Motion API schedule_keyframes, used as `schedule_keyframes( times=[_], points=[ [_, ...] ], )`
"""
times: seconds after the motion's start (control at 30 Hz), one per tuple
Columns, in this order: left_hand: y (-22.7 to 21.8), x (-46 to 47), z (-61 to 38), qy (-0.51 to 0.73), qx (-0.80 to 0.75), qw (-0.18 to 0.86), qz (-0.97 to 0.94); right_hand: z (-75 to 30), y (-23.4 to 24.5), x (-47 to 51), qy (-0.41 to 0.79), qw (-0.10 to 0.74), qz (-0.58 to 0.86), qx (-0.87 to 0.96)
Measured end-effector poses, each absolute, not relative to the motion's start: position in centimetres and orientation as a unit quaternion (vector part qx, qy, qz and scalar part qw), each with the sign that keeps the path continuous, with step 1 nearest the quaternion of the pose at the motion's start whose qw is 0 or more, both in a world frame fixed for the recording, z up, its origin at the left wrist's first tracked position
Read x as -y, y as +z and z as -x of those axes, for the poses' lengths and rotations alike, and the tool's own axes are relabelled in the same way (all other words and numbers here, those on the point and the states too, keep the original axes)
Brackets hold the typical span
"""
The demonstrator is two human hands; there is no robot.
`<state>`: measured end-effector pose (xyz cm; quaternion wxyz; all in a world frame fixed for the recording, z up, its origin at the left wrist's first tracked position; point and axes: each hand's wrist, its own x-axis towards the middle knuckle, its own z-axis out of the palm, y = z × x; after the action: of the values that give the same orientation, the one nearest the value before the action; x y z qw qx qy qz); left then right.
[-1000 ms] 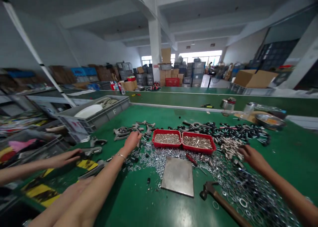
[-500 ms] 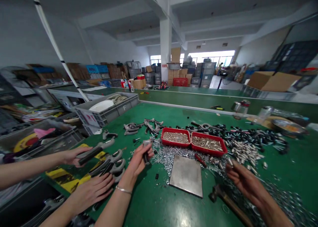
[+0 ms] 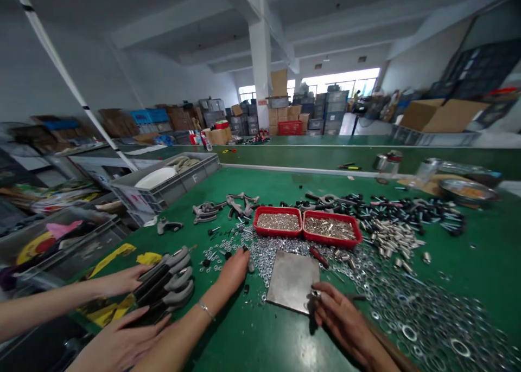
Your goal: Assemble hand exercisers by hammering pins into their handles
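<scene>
Both hands have dropped: left hand [image 3: 234,271] curled by nuts [image 3: 268,258], right hand [image 3: 344,323] pinching a small part [image 3: 316,294].

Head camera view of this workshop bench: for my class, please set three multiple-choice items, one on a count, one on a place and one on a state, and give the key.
1. How many rectangular red plastic trays of small silver metal parts sit on the bench?
A. One
B. Two
C. Four

2. Where does the square grey metal plate lie?
A. On the green workbench, in front of the trays
B. Under the trays
C. On the far bench

3. What state is the grey plastic crate at the left of the view in?
A. Shut with a lid
B. Upside down
C. Open at the top

Key:
1. B: two trays stand side by side.
2. A: the plate lies on the green surface, nearer the camera.
3. C: a white rounded item shows inside.
</scene>
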<state>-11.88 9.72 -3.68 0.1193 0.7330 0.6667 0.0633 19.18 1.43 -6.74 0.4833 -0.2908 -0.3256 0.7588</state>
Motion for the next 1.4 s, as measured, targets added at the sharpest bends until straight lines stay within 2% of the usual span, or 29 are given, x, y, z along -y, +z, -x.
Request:
schedule_keyframes(
  times=[0.13,0.27,0.33,0.43,0.53,0.63,0.87,1.17,1.27,1.4],
  points=[
    [-3.4,-9.8,12.2,0.046,-0.652,0.104,-0.750,-18.9,-6.5,-1.2,0.757,0.492,0.280,0.326],
    [-2.4,-9.6,13.3,0.188,-0.669,0.124,-0.708,-18.8,-6.1,-1.4,0.764,0.512,0.262,0.293],
    [-1.7,-9.1,12.8,0.271,-0.667,0.188,-0.668,-18.8,-5.8,-1.5,0.767,0.510,0.264,0.286],
    [-0.8,-7.2,9.8,0.343,-0.614,0.360,-0.613,-18.6,-5.2,-1.4,0.763,0.505,0.283,0.288],
    [-0.7,-4.7,5.1,0.343,-0.532,0.530,-0.565,-18.1,-4.0,-1.0,0.754,0.487,0.305,0.319],
    [-0.8,-2.8,1.7,0.328,-0.484,0.607,-0.538,-17.7,-2.6,-0.4,0.748,0.450,0.328,0.362],
    [-1.0,-1.9,0.9,0.318,-0.473,0.629,-0.529,-17.5,-1.1,-0.1,0.760,0.415,0.346,0.363],
    [-0.6,-2.1,2.2,0.279,-0.430,0.517,-0.685,-17.7,-1.5,-0.2,0.809,0.367,0.352,0.293],
    [-0.4,-2.2,3.1,0.257,-0.428,0.495,-0.711,-18.3,-1.8,-0.4,0.727,0.381,0.410,0.398],
    [-1.4,-3.3,3.8,0.278,-0.416,0.609,-0.616,-20.0,-1.2,-1.5,0.564,0.393,0.492,0.534]
  ],
)
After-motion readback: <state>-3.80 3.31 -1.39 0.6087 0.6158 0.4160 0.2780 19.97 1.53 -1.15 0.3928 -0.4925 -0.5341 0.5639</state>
